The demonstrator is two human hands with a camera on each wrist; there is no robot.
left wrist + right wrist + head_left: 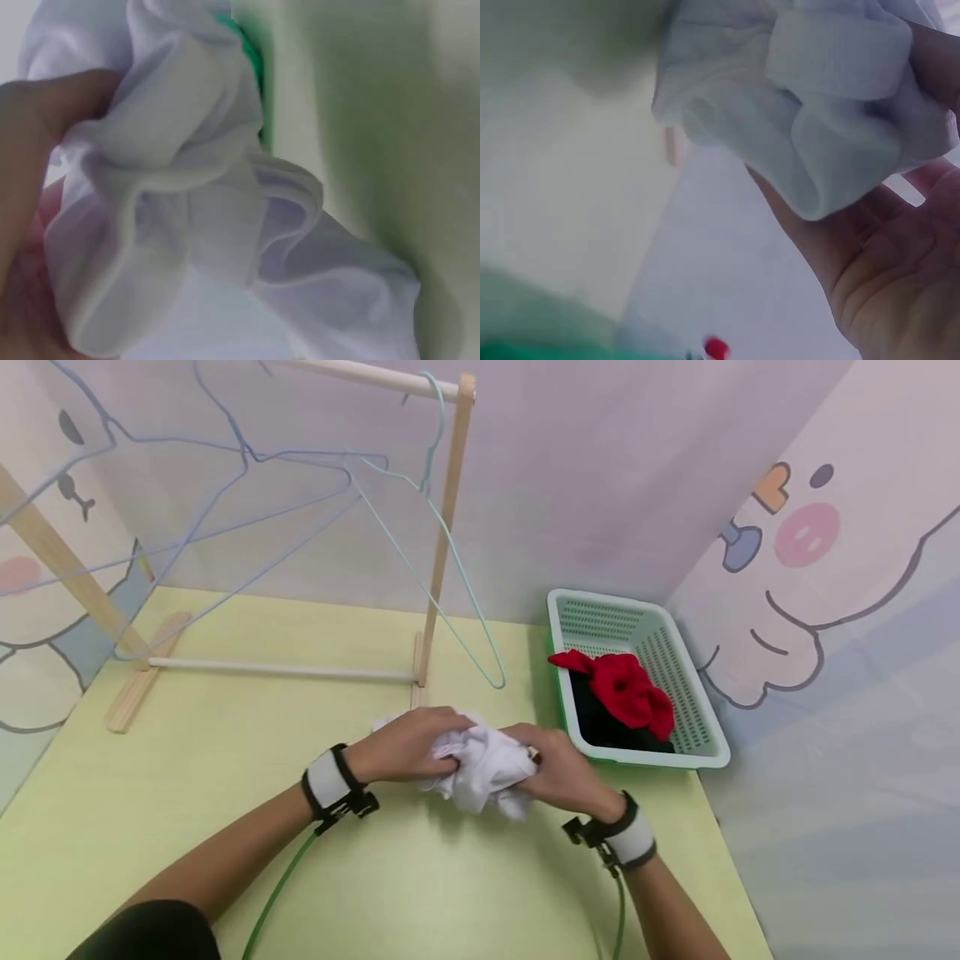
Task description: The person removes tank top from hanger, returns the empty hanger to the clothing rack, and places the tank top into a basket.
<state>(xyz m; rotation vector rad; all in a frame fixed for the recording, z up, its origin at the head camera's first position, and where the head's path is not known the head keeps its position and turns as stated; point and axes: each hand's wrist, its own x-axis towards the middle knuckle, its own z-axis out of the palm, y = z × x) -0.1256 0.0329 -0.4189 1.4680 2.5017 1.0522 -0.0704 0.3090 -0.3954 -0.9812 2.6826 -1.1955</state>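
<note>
A bunched white garment (483,764) is held between both hands above the table, its exact kind hidden by the folds. My left hand (405,745) grips its left side, and in the left wrist view the thumb lies over the white fabric (180,142). On the other side my right hand (558,770) grips the cloth between thumb and fingers. The right wrist view shows a thick folded band of the white fabric (840,56) by the thumb, with the fingers beneath.
A light green basket (693,706) at the right holds a red cloth (626,689) and a black cloth (600,714). Behind the hands stands a wooden rack (446,527) with blue hangers (243,452) and a mint hanger (457,547). The table (300,877) is yellow.
</note>
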